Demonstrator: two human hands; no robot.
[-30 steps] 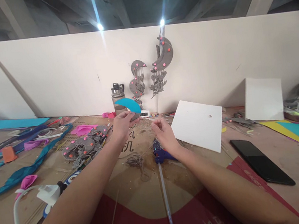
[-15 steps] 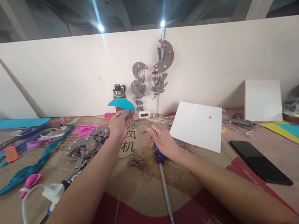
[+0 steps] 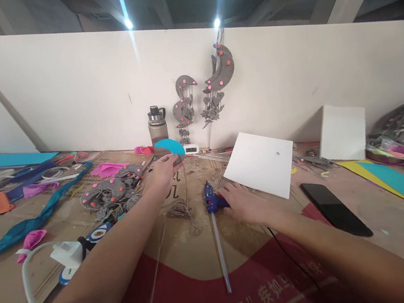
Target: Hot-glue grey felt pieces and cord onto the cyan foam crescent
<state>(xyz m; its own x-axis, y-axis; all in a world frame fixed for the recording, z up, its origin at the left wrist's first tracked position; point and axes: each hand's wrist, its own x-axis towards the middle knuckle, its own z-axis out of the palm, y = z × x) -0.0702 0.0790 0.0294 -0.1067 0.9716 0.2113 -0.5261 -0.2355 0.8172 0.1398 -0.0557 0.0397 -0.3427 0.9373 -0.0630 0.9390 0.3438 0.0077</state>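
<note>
While gripped, glue gun (image 3: 213, 202) nozzle leftward.

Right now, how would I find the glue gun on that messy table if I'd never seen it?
Start at the white wall with the grey moon hangings. Come straight down the cardboard to the right hand, which rests on the glue gun. It is the only dark blue tool there, with a long clear glue stick trailing from its back, beside the tilted white board.
</note>
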